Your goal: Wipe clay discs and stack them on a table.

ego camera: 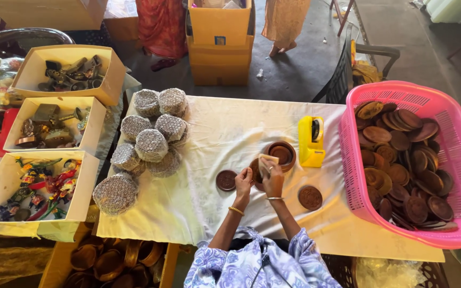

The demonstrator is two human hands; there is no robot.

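Note:
Both my hands meet over the middle of the white cloth-covered table (209, 133). My left hand (243, 180) grips the edge of a round brown lid or dish (254, 169), tilted up on its side. My right hand (273, 178) holds the same piece and presses a small pale pad or slip (265, 163) against it. Just beyond stands a round brown box (281, 154), open at the top. Two flat carved brown discs lie on the cloth, one to the left (226, 180) and one to the right (310, 197).
A yellow tape dispenser (311, 141) stands right of the box. A pink basket (454, 160) of brown discs fills the right side. Foil-wrapped round bundles (150, 144) are piled at left, beside three cardboard boxes of small items (38, 186). People stand beyond the table.

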